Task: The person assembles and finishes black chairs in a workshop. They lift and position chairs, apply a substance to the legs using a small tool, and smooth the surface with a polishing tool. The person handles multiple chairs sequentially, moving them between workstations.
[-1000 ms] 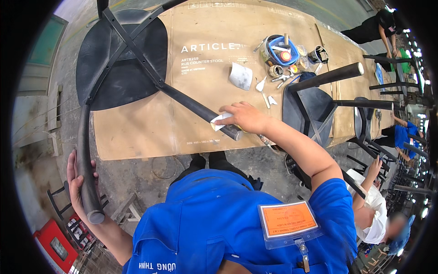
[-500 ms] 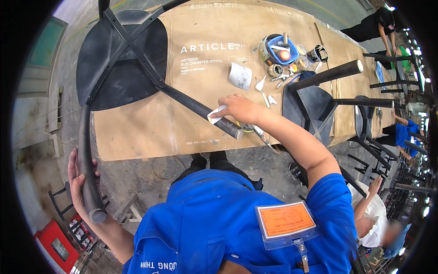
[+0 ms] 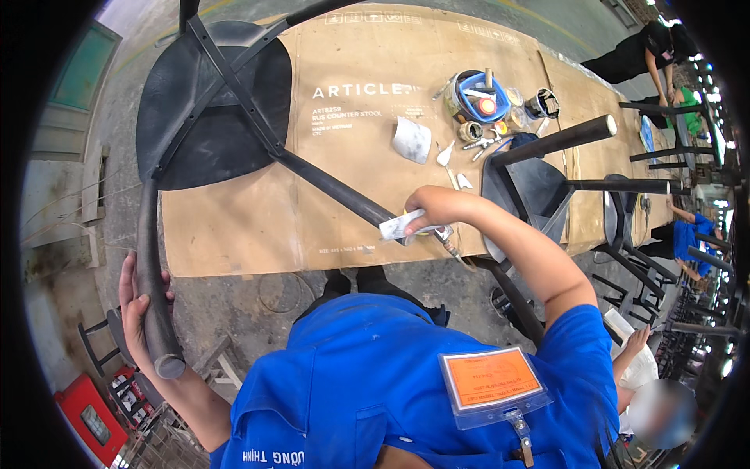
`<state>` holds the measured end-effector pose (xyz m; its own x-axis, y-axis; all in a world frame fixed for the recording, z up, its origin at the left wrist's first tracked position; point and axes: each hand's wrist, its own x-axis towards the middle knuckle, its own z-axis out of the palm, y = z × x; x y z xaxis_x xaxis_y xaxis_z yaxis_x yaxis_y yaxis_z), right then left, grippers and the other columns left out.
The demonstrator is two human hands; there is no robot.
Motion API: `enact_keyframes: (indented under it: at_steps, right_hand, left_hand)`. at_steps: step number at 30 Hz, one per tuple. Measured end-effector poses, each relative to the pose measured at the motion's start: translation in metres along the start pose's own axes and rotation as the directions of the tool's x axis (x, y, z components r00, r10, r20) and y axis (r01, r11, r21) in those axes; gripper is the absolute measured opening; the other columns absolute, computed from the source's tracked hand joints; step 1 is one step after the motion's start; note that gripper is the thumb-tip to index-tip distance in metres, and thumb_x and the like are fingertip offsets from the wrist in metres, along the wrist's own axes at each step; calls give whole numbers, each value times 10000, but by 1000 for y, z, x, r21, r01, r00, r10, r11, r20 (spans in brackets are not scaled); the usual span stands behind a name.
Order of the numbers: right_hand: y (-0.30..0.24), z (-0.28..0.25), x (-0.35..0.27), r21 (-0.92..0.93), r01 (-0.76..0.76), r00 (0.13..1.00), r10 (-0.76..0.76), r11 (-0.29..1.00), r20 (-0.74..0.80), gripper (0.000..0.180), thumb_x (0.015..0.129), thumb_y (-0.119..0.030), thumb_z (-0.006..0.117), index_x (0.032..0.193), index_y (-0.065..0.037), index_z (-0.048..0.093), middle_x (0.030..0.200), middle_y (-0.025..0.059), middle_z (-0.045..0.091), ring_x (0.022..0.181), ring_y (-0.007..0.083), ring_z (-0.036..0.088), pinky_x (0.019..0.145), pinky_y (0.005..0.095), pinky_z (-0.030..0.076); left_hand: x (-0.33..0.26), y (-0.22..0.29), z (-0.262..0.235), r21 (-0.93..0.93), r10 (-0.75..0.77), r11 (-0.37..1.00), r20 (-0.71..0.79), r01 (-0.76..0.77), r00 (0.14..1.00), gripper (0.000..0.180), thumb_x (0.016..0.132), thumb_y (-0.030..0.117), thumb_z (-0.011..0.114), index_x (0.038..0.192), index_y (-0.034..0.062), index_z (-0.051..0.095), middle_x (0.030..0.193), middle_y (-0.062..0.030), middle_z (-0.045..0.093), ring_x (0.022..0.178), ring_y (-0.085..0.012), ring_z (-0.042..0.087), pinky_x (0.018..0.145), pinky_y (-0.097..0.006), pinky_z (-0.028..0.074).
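A black chair [image 3: 226,144] lies upside down, its rounded seat on the cardboard and its crossed metal braces and legs facing up. My left hand [image 3: 137,301] wraps round the near left chair leg [image 3: 158,313], close to its end, which juts past the table edge. At the tip of the other near leg [image 3: 336,186], my right hand [image 3: 430,209] pinches a folded piece of pale sandpaper [image 3: 401,226] against the wood. The paper and fingers hide most of that leg end. Another curved sheet of sandpaper [image 3: 412,139] lies farther up the cardboard.
Brown cardboard [image 3: 226,234] covers the table. A blue basket [image 3: 483,92] of supplies stands at the back, beside an open can [image 3: 543,103] and a spray gun [image 3: 486,144]. A second upturned black chair [image 3: 531,187] is at the right. Other people work farther right.
My right hand has slid down along the leg toward its tip, nearer to me, with the sandpaper. My left hand keeps its hold on the other leg.
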<state>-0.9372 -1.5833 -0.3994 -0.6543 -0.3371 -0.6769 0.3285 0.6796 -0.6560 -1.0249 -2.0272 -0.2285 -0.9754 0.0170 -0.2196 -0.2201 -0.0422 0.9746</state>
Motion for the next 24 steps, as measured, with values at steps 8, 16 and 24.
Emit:
enact_keyframes:
  at_steps: [8,16,24]
  right_hand:
    - [-13,14,87,-296,52,937,-149,954,-316,561,599,-525,785,808,-23,649,761,170,640,742,332,620,656,406,470]
    - [52,7,-19,-298,-48,995,18,953,-102,510,586,-457,816,793,-19,656,784,162,659,735,288,636,661,385,481]
    - [165,5,29,277,-267,649,384,923,-656,593,633,-477,796,925,5,613,852,191,650,834,332,632,737,398,488]
  left_hand:
    - [-6,0,7,16,3,1000,11,-3,1000,705,725,155,562,1380,2,354,1256,-204,447,996,-242,564,751,-269,497]
    - [-4,3,9,12,-2,1000,22,2,1000,703,712,140,536,1379,1,360,1336,-194,397,1012,-253,565,753,-272,493]
    - [-1,4,-3,141,-3,990,-21,6,1000,572,752,248,520,1258,-19,512,1443,-160,334,1092,-302,547,873,-310,455]
